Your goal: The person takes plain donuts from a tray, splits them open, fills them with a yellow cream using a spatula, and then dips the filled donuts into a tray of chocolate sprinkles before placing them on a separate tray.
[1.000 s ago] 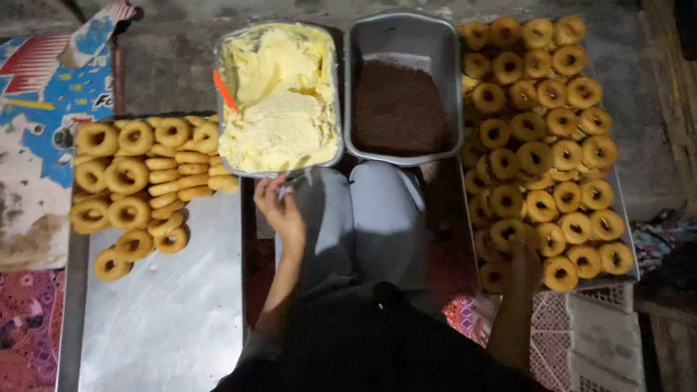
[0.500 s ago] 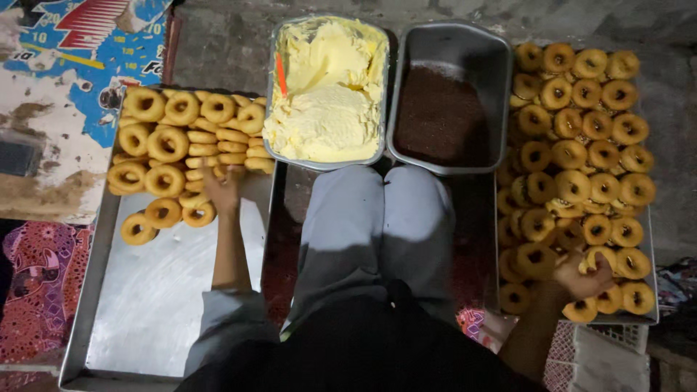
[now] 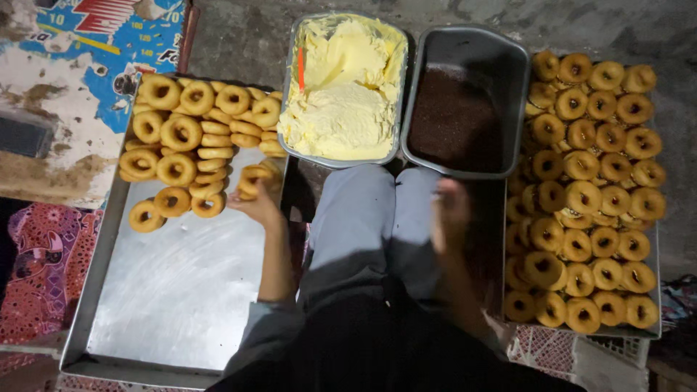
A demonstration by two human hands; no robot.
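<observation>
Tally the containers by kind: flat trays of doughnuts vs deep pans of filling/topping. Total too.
Flat metal trays holding doughnuts: 2, the left tray and the right tray
Deep pans: 2, the cream pan and the dark-sprinkle pan
Total: 4

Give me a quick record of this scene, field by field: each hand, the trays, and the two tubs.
left hand: lifts a doughnut over the metal tray
right hand: blurred, above the knee, grip unclear
left pile: ring doughnuts crowd the tray's far end
right tray: packed with doughnuts
cream tub: pale yellow cream, orange tool stuck in it
dark tub: dark brown filling
</observation>
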